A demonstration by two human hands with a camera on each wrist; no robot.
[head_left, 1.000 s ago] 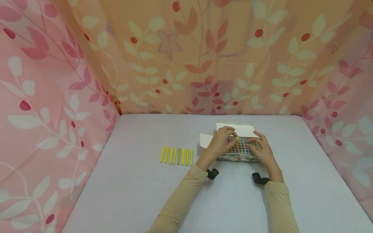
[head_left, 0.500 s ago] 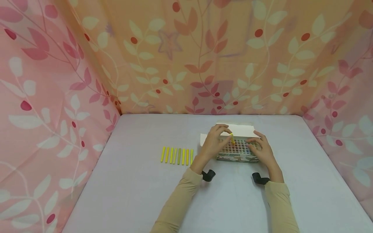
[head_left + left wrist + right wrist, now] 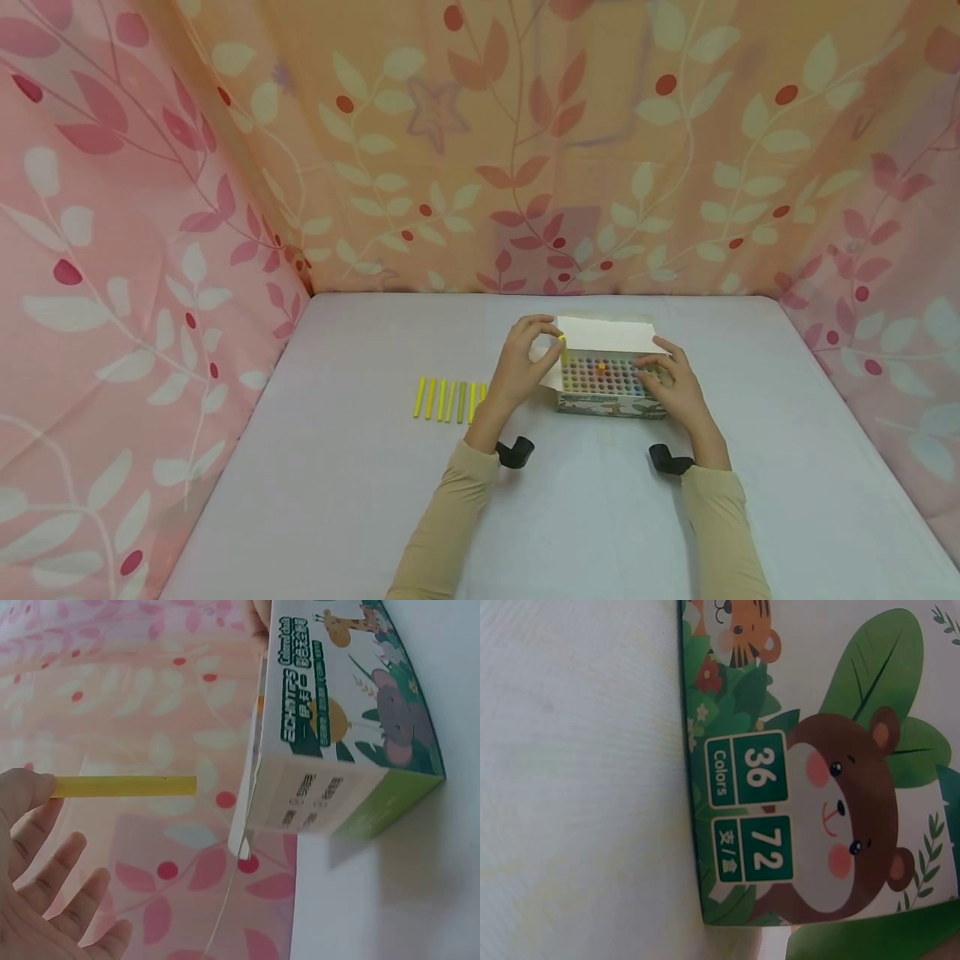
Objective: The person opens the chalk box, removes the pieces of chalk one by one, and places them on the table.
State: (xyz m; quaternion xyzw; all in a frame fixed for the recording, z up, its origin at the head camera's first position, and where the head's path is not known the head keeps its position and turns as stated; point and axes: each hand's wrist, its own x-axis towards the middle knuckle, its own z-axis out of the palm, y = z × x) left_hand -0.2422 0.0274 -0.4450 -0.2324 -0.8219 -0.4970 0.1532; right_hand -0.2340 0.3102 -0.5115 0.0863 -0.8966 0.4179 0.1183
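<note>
My left hand (image 3: 517,362) pinches a yellow chalk stick (image 3: 563,348) upright above the left end of an open chalk box (image 3: 611,407). In the left wrist view, thumb and index finger hold that chalk (image 3: 127,786) by one end while the other fingers are spread. Its free end is apart from the printed box (image 3: 352,690). My right hand (image 3: 675,387) rests at the box's right end, its loosely bent fingers over the chalk tops. One orange chalk stick (image 3: 602,368) pokes up above the rows.
Several yellow and greenish chalk sticks (image 3: 449,402) lie in a row on the white table (image 3: 360,500), the rightmost partly behind my left arm. The box's white lid (image 3: 607,334) stands open at the back, and a side flap (image 3: 552,377) sticks out left. Patterned curtains (image 3: 480,167) surround the table.
My left hand has moved left across the box with the yellow chalk, from above the middle rows to the left end. The orange chalk stick has come into view. My right hand has stayed put.
</note>
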